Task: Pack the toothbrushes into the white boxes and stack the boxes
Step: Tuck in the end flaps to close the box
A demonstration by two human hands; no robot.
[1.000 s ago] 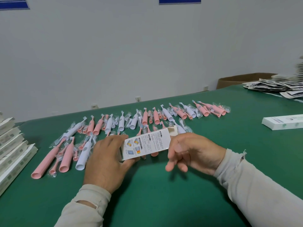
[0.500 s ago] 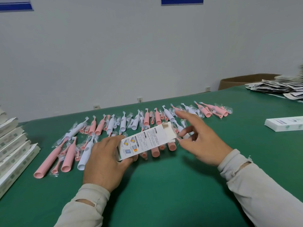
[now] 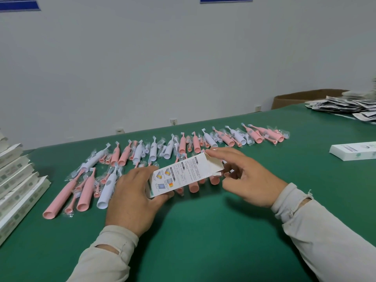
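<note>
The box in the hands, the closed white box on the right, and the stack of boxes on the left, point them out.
held box (image 3: 183,176), head view, printed face.
closed white box (image 3: 353,154), head view, top face.
stack of boxes (image 3: 18,186), head view, top edges.

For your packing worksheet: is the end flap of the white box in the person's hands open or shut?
Open. The white box, gripped by the left hand, has its right-end flap folded outward, with the right hand at it. Contents: cannot tell.

Your left hand (image 3: 134,198) gripped the box (image 3: 184,176); beyond that grip, toothbrushes (image 3: 154,151) crowded the table (image 3: 203,241). Toward you lay bare green. Stacked boxes (image 3: 18,186) blocked far left; another box (image 3: 354,152) sat far right.
</note>
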